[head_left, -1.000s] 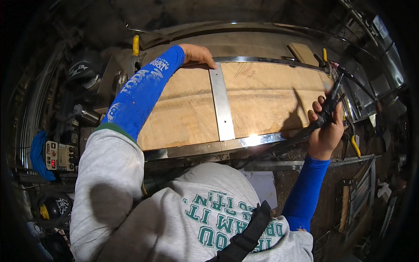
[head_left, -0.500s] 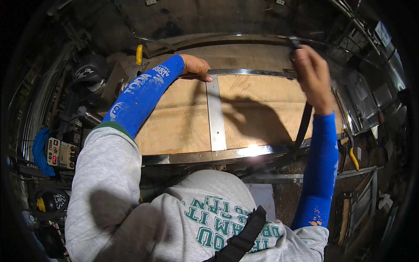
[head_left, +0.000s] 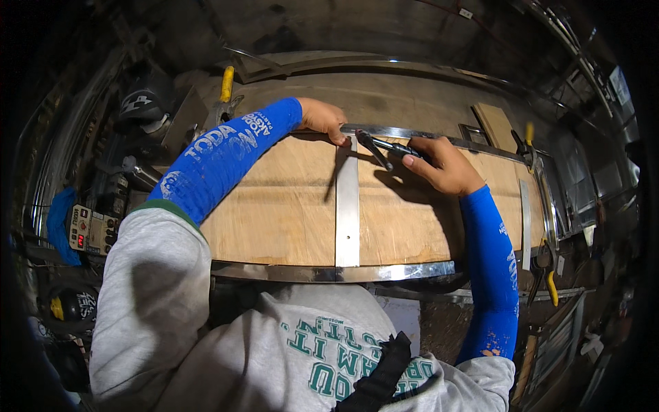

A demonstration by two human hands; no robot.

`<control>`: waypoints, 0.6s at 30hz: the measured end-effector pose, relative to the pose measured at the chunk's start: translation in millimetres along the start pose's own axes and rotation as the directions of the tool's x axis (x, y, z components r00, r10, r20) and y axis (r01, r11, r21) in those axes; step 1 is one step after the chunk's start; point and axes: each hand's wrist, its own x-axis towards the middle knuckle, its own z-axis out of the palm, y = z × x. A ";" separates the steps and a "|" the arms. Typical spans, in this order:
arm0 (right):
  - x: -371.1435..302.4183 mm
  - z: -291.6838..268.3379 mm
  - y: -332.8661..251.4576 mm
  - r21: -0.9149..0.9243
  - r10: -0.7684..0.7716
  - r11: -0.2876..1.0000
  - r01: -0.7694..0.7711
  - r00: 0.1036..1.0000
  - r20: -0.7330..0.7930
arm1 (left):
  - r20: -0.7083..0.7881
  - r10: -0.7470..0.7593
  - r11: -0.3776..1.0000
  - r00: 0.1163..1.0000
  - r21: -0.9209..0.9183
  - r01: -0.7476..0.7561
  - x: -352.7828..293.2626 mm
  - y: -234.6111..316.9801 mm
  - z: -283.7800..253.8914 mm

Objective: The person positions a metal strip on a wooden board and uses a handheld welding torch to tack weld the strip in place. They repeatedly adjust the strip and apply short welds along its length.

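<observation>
A flat silver metal strip (head_left: 348,213) with a small hole lies across a plywood panel (head_left: 281,213). It spans between the shiny far rail (head_left: 405,132) and the near rail (head_left: 302,273) of a metal frame. My left hand (head_left: 321,118) grips the far rail, its thumb pressed down at the strip's far end; some fingers are hidden behind the rail. In my right hand (head_left: 446,165), fingers wrapped round its handle, is a black TIG welding torch (head_left: 374,149). The torch head is tilted close to the joint of strip and rail, beside my left thumb.
Yellow-handled clamps (head_left: 227,86) sit beyond my left arm, and more pliers-like clamps (head_left: 542,264) hang at the right. A welding machine (head_left: 93,230) with a red display stands at the left, below a dark welding helmet (head_left: 144,103). Metal profiles line the right side.
My right hand has come down and left from its raised position, bringing the torch to the far end of the strip. My left hand stays on the rail; the view has shifted slightly.
</observation>
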 end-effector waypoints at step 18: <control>3.7 11.5 12.8 0.021 -0.065 0.998 0.065 0.998 0.009 | 0.120 -0.034 0.980 0.992 -0.189 0.057 -12.9 8.5 2.7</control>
